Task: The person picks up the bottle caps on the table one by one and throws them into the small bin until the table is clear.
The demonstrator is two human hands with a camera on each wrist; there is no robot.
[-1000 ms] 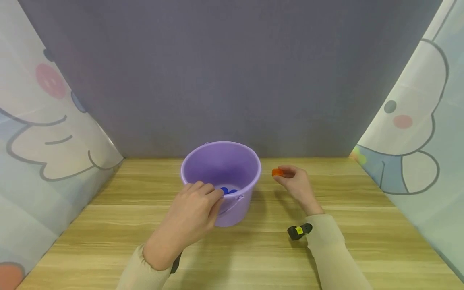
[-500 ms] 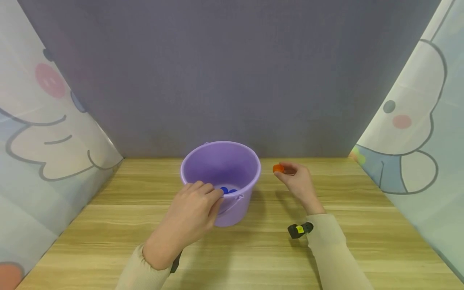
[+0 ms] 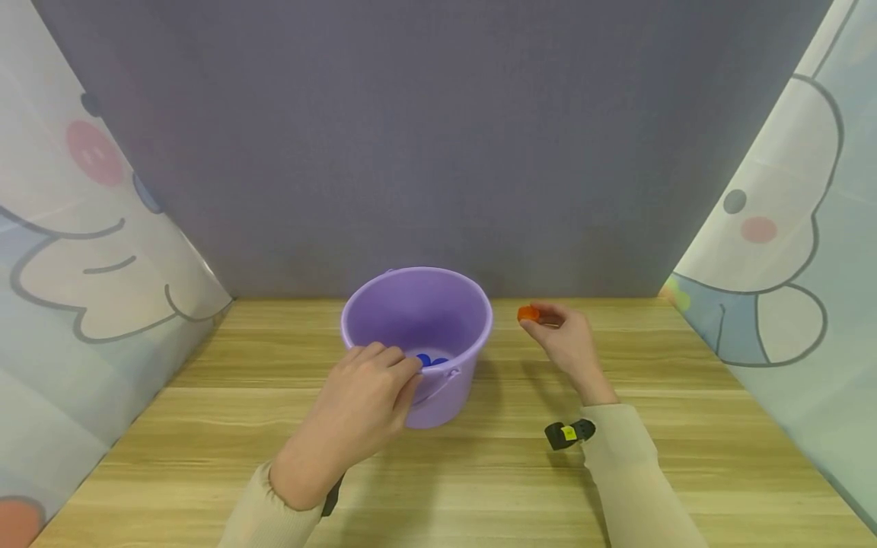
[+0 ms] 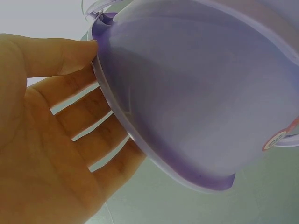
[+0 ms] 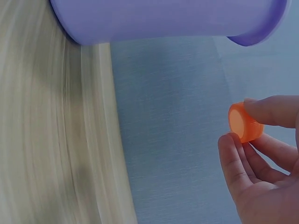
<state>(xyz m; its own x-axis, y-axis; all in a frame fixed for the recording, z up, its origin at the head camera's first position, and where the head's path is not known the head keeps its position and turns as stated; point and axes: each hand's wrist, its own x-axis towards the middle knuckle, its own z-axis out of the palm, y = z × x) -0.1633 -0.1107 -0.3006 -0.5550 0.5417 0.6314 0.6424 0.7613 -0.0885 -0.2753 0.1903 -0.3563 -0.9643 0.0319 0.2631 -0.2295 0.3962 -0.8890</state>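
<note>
A purple bucket (image 3: 418,304) stands upright on the table, with its handle hanging down. My left hand (image 3: 359,399) grips the near rim; in the left wrist view its thumb and fingers (image 4: 74,88) pinch the edge of the bucket wall (image 4: 187,93). To the right of the bucket, my right hand (image 3: 570,342) pinches a small orange bottle cap (image 5: 245,123) between thumb and fingers, held above the table and apart from the bucket. Inside on the bucket floor lie small round blue pieces (image 3: 425,359), partly hidden by the rim and too little seen to name.
The wood-grain table (image 3: 521,495) ends at a grey panel (image 3: 438,152) close behind the bucket. Printed cloth sheets with cartoon figures (image 3: 767,228) flank both sides. A black wrist camera (image 3: 565,434) juts from the right sleeve.
My right hand has drifted slightly away from me and to the right, turning the orange bottle cap a little. My left hand and the bucket have stayed in place.
</note>
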